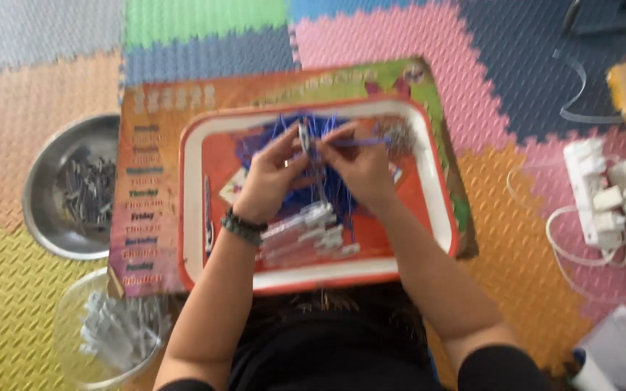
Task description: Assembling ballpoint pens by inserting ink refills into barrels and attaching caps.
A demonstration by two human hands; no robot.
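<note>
Over an orange tray with a white rim [193, 217], my left hand [269, 177] pinches a small white clear tube [303, 136] held upright. My right hand [360, 163] holds a thin blue stick [360, 143] that points left toward the tube. A pile of blue sticks [284, 130] lies at the tray's far side. Several clear white tubes [306, 232] lie in the tray below my hands. A dark beaded band sits on my left wrist [242, 226]. The picture is blurred.
The tray rests on a colourful printed board [146, 181] over foam floor tiles. A metal bowl [45, 181] of dark small parts sits left, a clear bowl [70, 326] of white tubes at lower left. A white power strip [588, 188] with cables lies right.
</note>
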